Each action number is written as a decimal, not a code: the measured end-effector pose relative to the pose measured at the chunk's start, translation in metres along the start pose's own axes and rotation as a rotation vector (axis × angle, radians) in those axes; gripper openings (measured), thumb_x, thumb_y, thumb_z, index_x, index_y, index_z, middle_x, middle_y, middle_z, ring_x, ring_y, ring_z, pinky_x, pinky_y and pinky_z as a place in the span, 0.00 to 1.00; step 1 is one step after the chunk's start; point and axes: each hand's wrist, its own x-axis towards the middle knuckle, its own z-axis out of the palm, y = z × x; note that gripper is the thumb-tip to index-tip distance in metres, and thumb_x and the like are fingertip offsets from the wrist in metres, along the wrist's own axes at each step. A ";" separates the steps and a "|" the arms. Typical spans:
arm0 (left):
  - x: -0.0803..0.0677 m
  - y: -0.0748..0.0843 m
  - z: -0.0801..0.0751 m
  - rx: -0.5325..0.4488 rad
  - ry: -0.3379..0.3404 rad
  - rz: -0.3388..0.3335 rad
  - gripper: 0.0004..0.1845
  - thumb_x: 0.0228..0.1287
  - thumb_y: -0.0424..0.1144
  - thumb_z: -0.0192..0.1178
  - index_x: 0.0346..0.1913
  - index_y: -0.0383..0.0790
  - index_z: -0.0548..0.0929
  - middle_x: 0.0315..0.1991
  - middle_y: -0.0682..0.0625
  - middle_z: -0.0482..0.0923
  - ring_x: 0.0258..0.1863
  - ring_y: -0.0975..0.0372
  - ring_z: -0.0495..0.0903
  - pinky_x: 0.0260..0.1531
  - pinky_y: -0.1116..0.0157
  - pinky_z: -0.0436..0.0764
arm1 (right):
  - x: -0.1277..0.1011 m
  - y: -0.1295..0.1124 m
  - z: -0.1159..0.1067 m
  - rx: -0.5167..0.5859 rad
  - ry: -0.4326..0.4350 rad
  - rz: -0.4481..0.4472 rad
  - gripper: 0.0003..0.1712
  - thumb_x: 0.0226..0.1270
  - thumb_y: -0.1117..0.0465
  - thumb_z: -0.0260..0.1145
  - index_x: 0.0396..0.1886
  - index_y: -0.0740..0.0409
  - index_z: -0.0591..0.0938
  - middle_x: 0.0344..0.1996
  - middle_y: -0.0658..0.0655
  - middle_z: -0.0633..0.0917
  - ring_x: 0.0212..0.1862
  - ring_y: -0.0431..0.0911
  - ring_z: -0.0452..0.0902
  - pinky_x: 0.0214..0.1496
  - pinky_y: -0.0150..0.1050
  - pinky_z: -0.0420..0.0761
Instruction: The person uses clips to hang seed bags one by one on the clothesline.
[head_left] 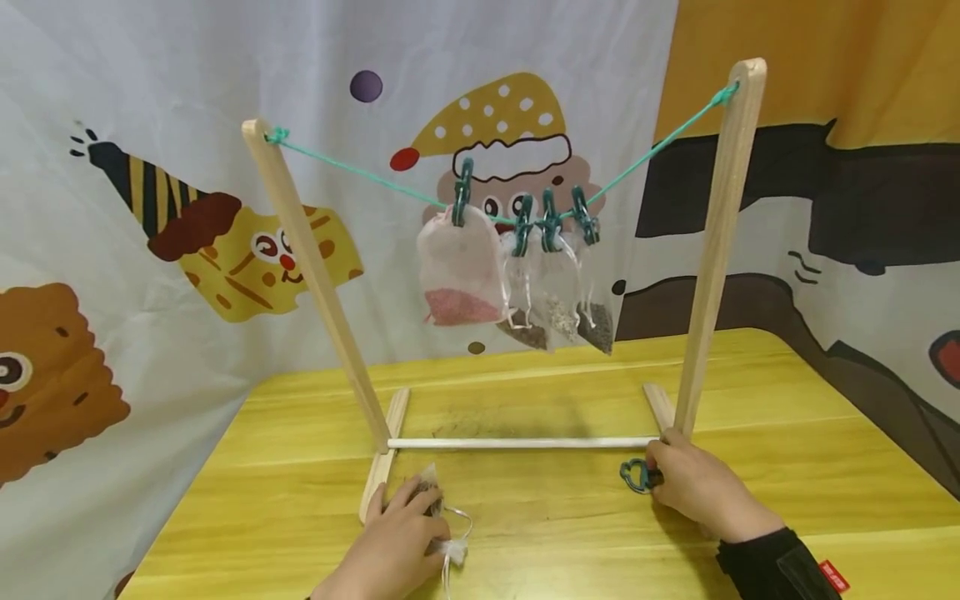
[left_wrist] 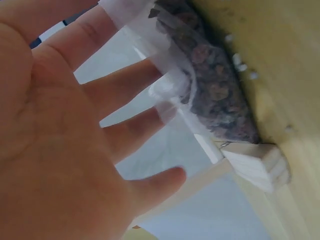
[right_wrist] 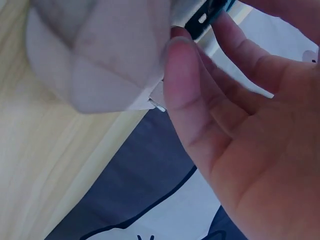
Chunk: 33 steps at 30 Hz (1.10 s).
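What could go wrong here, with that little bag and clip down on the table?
The left hand only rests straight fingers on the mesh pouch, so it may slide or spill grains. The green clip in the right hand could slip. The crowded, sagging string leaves little room beside the hung pouches.

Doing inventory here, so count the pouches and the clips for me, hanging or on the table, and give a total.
Mesh pouches: 5, four on the line and one under the left hand
Green clips: 5, four on the line and one at the right hand
Total: 10
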 end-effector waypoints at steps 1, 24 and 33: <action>0.001 0.000 0.000 -0.001 -0.006 0.005 0.03 0.51 0.44 0.62 0.30 0.51 0.83 0.55 0.43 0.70 0.58 0.40 0.60 0.44 0.29 0.49 | 0.000 0.000 -0.001 0.000 -0.004 0.010 0.13 0.43 0.67 0.69 0.29 0.54 0.76 0.29 0.51 0.72 0.28 0.44 0.68 0.26 0.38 0.70; 0.002 -0.012 -0.038 -0.047 0.385 -0.162 0.08 0.55 0.40 0.61 0.39 0.52 0.82 0.38 0.58 0.80 0.38 0.63 0.79 0.31 0.66 0.78 | -0.001 -0.009 -0.039 0.328 0.245 -0.063 0.30 0.48 0.37 0.63 0.45 0.52 0.79 0.36 0.47 0.81 0.35 0.40 0.77 0.35 0.32 0.77; -0.002 -0.012 -0.045 -0.041 0.480 -0.195 0.08 0.53 0.41 0.63 0.37 0.56 0.82 0.34 0.63 0.78 0.35 0.68 0.78 0.30 0.65 0.77 | -0.006 -0.005 -0.047 0.286 0.358 -0.149 0.21 0.52 0.44 0.65 0.46 0.45 0.79 0.40 0.46 0.81 0.36 0.38 0.78 0.35 0.33 0.77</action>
